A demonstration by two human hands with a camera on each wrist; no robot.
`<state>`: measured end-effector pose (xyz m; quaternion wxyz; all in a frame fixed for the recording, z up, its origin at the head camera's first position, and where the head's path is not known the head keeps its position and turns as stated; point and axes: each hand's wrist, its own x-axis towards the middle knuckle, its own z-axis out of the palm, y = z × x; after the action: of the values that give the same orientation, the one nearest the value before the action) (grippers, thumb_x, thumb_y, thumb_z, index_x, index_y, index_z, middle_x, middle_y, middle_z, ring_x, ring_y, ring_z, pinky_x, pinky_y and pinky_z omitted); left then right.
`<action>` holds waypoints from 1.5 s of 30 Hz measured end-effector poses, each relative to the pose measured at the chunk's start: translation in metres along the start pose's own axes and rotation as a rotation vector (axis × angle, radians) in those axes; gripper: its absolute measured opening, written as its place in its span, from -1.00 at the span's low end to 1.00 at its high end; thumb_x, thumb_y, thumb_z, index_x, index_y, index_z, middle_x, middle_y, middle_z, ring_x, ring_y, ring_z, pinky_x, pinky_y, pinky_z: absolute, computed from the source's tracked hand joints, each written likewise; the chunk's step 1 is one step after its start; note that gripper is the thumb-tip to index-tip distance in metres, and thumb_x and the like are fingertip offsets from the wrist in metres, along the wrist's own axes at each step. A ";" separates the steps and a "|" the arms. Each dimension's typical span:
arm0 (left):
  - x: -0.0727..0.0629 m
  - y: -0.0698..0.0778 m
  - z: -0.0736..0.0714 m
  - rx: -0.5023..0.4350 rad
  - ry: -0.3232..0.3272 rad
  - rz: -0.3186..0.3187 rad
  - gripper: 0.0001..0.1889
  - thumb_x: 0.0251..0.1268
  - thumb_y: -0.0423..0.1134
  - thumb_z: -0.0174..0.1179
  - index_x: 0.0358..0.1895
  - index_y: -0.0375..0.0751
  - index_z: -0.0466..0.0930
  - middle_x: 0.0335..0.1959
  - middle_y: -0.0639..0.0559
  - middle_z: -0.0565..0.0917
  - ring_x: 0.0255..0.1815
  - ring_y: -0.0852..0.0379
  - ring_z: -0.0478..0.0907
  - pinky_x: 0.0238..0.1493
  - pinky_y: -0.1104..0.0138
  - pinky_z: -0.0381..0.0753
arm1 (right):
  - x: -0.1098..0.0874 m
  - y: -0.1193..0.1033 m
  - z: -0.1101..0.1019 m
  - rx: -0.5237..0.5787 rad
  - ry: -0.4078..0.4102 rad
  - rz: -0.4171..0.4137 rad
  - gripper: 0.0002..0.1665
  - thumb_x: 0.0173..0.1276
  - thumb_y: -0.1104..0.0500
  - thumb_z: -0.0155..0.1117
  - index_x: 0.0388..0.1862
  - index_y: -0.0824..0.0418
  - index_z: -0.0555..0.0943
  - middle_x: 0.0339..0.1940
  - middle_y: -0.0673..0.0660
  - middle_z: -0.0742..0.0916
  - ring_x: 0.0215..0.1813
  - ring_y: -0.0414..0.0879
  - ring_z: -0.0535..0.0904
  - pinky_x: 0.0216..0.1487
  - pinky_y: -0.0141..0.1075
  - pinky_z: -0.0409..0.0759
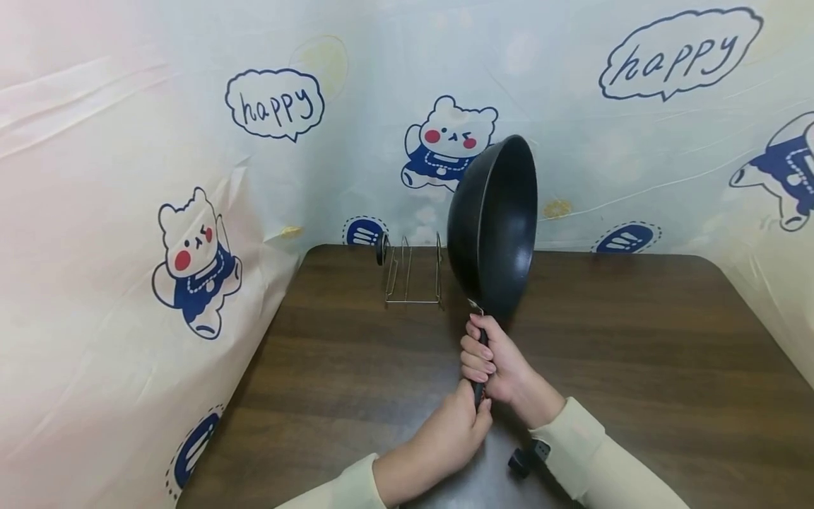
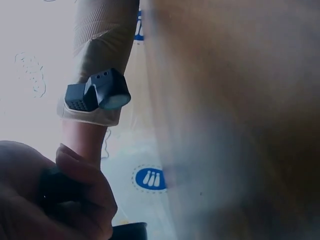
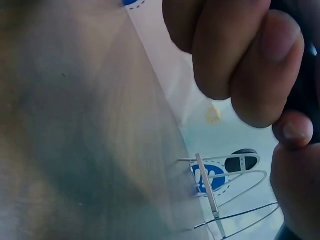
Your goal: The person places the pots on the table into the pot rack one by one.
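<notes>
Holding wok (image 1: pixel 492 219) by handle (image 1: pixel 479 393)

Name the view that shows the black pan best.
The head view: the black pan shows nearly its whole bowl. The left wrist view catches only dark fragments at bottom left; the right wrist view, a dark strip at upper right, probably handle.

A curtained-off booth, room type unclear: cartoon-bear sheeting (image 1: pixel 381 127) hangs beyond the fingers (image 1: pixel 475 360), a wood-grain surface (image 1: pixel 636 339) spreads below them.
</notes>
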<state>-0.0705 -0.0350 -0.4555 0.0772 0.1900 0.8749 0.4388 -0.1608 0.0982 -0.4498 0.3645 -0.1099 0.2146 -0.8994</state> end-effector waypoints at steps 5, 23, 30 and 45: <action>0.002 0.001 -0.005 0.102 0.094 0.007 -0.84 0.44 -0.23 0.08 -0.12 -0.25 0.38 -0.65 0.17 0.38 -0.74 0.32 0.30 -0.78 0.42 0.29 | 0.013 -0.004 0.003 -0.005 -0.132 -0.007 -0.56 0.64 -0.01 -0.37 -0.47 0.07 0.27 -0.77 -0.08 0.21 -0.80 -0.24 0.11 -0.74 -0.46 0.29; 0.001 0.011 -0.034 0.353 0.384 0.063 -0.81 0.35 -0.29 0.16 -0.20 -0.31 0.35 -0.56 0.00 0.49 -0.67 0.13 0.46 -0.74 0.34 0.39 | 0.059 -0.012 0.040 -0.041 -0.461 0.023 -0.61 0.60 0.01 -0.17 -0.48 0.10 0.22 -0.80 -0.06 0.23 -0.82 -0.24 0.13 -0.73 -0.47 0.31; -0.003 0.012 -0.042 0.385 0.455 0.067 -0.79 0.30 -0.30 0.20 -0.24 -0.31 0.33 -0.56 -0.03 0.48 -0.69 0.06 0.48 -0.76 0.30 0.38 | 0.072 -0.010 0.050 -0.053 -0.532 0.037 -0.61 0.60 0.01 -0.15 -0.48 0.11 0.26 -0.80 -0.05 0.27 -0.82 -0.22 0.14 -0.73 -0.48 0.31; -0.013 0.004 -0.043 0.444 0.550 0.097 -0.75 0.20 -0.37 0.25 -0.23 -0.33 0.33 -0.58 -0.05 0.48 -0.70 0.04 0.50 -0.77 0.29 0.39 | 0.087 0.005 0.047 -0.029 -0.569 0.099 -0.59 0.56 -0.01 -0.07 -0.51 0.10 0.21 -0.82 -0.07 0.26 -0.84 -0.26 0.15 -0.76 -0.48 0.28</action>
<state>-0.0704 -0.0705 -0.4269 -0.2250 0.1182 0.9270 0.2760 -0.2026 0.0199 -0.4073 0.4519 -0.3525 0.1214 -0.8104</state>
